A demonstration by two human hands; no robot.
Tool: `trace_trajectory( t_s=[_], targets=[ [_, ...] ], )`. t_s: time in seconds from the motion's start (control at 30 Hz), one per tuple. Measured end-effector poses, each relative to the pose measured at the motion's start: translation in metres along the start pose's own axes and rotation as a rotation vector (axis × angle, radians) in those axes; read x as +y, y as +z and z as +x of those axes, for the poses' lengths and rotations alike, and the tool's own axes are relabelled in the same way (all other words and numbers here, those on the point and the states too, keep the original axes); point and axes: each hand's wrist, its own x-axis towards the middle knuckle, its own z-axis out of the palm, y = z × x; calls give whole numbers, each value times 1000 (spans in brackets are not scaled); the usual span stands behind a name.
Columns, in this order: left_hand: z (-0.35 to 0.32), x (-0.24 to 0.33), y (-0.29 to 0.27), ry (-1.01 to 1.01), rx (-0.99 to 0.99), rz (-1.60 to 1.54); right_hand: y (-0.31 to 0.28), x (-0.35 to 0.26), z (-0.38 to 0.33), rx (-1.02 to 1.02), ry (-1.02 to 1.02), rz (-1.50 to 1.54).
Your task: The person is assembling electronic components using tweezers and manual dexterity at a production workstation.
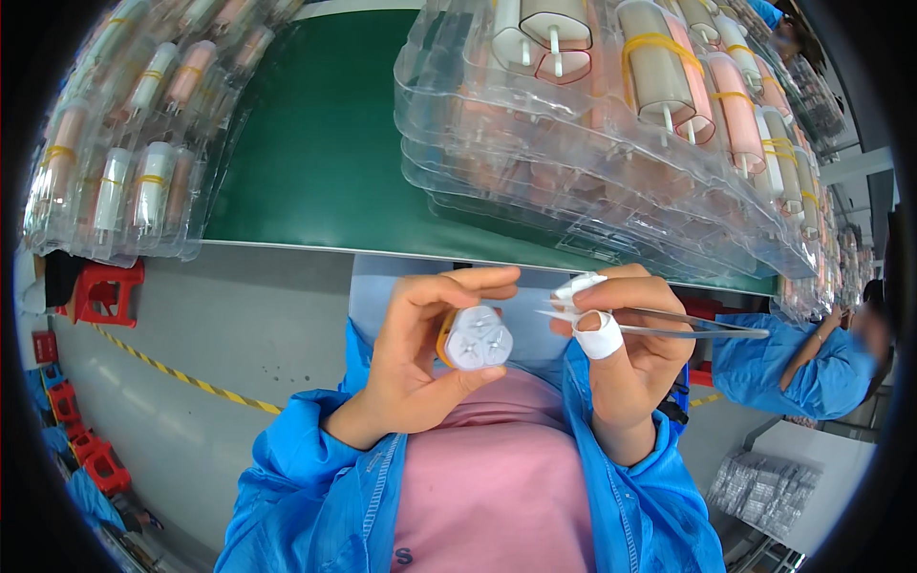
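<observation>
My left hand (413,358) is closed round a bundle of three tubes (479,338), with their whitish, clear ends turned up at me. An orange-yellow band shows along the bundle's left side. My right hand (626,368) pinches a pair of metal tweezers (702,328). Their tips point left toward the bundle and stay apart from it. White tape (599,336) wraps the right thumb, and more white wrapping covers another fingertip. Whether anything sits between the tweezer tips is too small to tell. Both hands are held above my lap, in front of the table edge.
A green table (315,143) lies ahead. Stacked clear plastic trays (535,134) on its right carry banded grey and pink tubes; more filled trays (115,181) stand at left. A co-worker in a blue sleeve (764,358) is at right. Red stools (105,291) stand at left.
</observation>
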Motion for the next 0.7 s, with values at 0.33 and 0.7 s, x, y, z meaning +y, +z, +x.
trace_trajectory(
  t_s=[0.33,0.7],
  targets=[
    [-5,-4,3,-29,-49,245,4,7,-8,31,64,41],
    [0,-6,-4,208,-100,559,11,-1,-4,-79,-59,-71]
  ],
)
